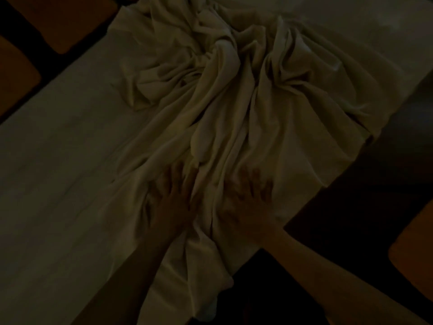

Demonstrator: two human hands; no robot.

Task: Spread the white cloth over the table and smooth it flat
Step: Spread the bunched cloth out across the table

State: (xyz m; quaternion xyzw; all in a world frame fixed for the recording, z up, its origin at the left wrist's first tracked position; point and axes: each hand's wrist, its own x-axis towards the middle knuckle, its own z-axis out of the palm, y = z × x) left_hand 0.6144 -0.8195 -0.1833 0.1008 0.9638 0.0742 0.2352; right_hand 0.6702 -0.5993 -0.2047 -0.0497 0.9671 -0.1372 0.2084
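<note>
The scene is very dim. A white cloth (225,109) lies bunched in deep folds across the middle of a long worktop (54,174), which runs from 7 o'clock up to 1 o'clock in the head view. The thickest crumple sits toward 12 o'clock, and long creases fan down from it to the near edge, where a corner of the cloth hangs over the worktop's side at about 6 o'clock. The part of the worktop toward 9 o'clock looks pale and smooth, though it is too dark to tell whether that is bare surface or another covering.

Both hands rest on the cloth near 6 o'clock, side by side with a raised fold between them. The left hand (171,202) lies palm down, fingers spread, its grip loose and holding nothing. The right hand (248,202) is likewise flat and splayed, pressing the fabric without pinching it. Orange-brown seats (63,22) show at 10 o'clock and another at 4 o'clock.
</note>
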